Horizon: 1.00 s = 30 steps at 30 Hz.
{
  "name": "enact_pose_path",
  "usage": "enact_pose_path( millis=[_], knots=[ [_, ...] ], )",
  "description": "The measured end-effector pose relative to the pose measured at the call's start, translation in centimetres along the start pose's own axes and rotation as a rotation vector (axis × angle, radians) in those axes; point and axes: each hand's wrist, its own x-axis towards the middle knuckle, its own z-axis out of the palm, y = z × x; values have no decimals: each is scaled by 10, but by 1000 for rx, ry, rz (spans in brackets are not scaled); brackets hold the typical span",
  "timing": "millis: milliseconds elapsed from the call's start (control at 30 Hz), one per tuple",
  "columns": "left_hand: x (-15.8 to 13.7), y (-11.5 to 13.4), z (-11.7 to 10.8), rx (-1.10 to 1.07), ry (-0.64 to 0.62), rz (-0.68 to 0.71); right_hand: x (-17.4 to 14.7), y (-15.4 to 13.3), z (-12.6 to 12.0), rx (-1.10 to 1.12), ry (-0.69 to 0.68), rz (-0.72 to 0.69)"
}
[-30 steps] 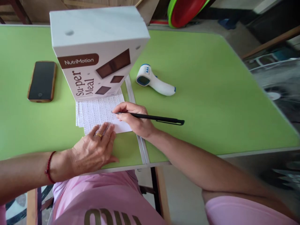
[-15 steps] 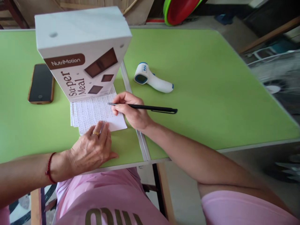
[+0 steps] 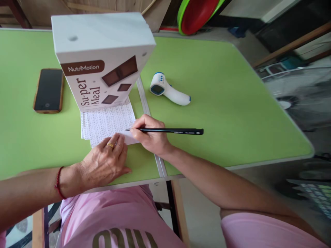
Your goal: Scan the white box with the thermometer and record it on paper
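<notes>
In my right hand (image 3: 153,135) is a black pen (image 3: 176,131), pinched near its tip, which points left over the paper. Rows of handwriting cover most of the top sheet of paper (image 3: 108,122); its lower right part is blank. More sheets show under its left edge. My left hand (image 3: 106,160) lies flat, fingertips resting on the sheet's lower edge and the thumb stretched out on the table. A white box (image 3: 74,88) printed "NutriMotion Su-per Meal" stands upright at the far side of the paper and hides its upper part.
A phone (image 3: 48,90) in a brown case lies left of the box. To the right rests a white and blue infrared thermometer (image 3: 172,90). The green folding table (image 3: 232,103) has a metal seam (image 3: 143,98). Beyond its right edge stands a fan (image 3: 292,100); red and green basins (image 3: 198,15) are behind.
My right hand with the pen has moved down the page, toward the blank part, and the pen has turned a little. My left hand stays on the paper. The view has shifted slightly.
</notes>
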Motion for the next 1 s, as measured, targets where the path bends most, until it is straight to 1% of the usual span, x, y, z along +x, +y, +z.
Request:
enact_pose_path(
  millis=[67,200,367,567,1000],
  knots=[
    [1,0,-1,5,3,-1,-1,1,1,0,-27,-42],
    [2,0,-1,20,-14,0,-3,3,2,0,-81,-49],
    [2,1,-2,25,-25,0,-4,3,3,-15,-77,-89],
    [2,1,-1,28,-1,-3,-3,3,4,-19,-90,-167],
    [3,1,-1,46,12,-4,-3,4,4,-75,-121,-163]
  ],
)
